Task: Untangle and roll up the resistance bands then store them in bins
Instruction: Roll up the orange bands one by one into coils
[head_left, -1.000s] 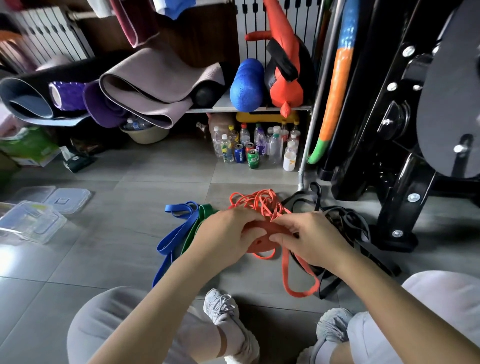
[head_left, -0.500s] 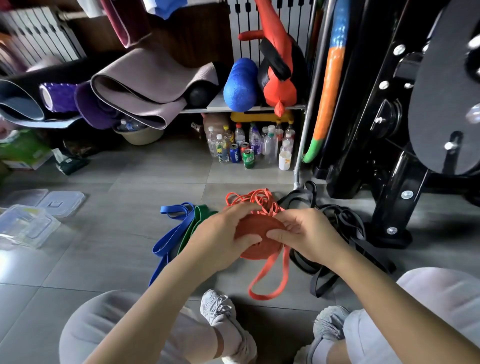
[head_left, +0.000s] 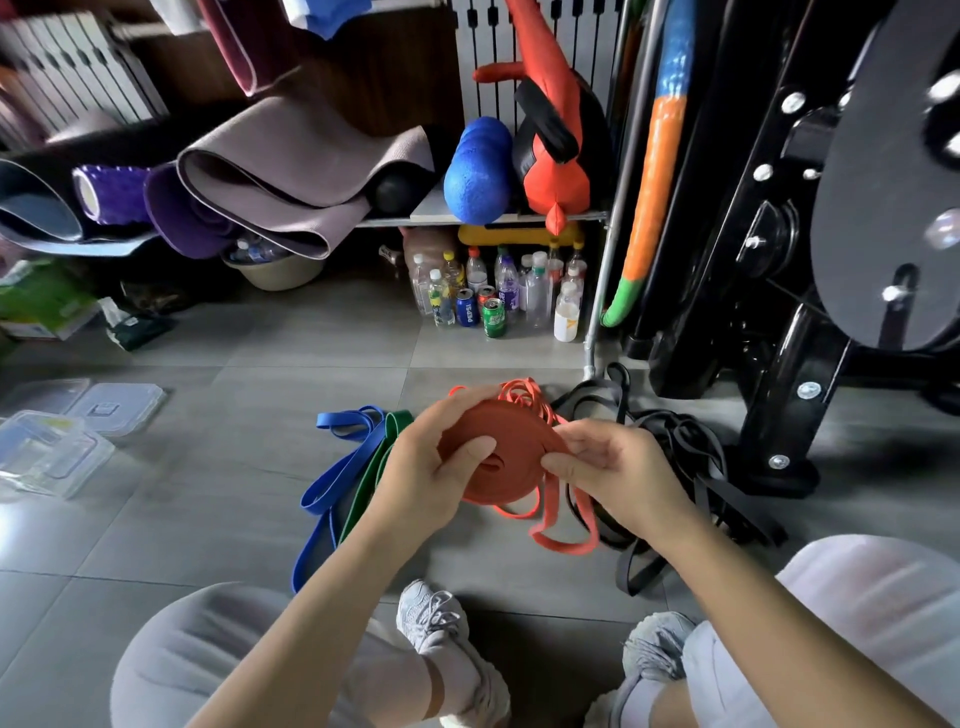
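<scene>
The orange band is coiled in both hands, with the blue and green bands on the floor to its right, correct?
No. The head view shows the blue band and green band on the floor to the left of the orange band, which the left hand and right hand hold coiled.

Two hands show, a left hand (head_left: 431, 467) and a right hand (head_left: 618, 467), with one orange coil (head_left: 498, 441) between them. On the floor lie one blue band (head_left: 347, 419) and one green band (head_left: 399, 420); the black bands (head_left: 691, 441) are too tangled to count. One clear bin (head_left: 49, 452), two flat lids (head_left: 120, 408), three cans (head_left: 466, 307) and two shoes (head_left: 431, 618) complete the count.
</scene>
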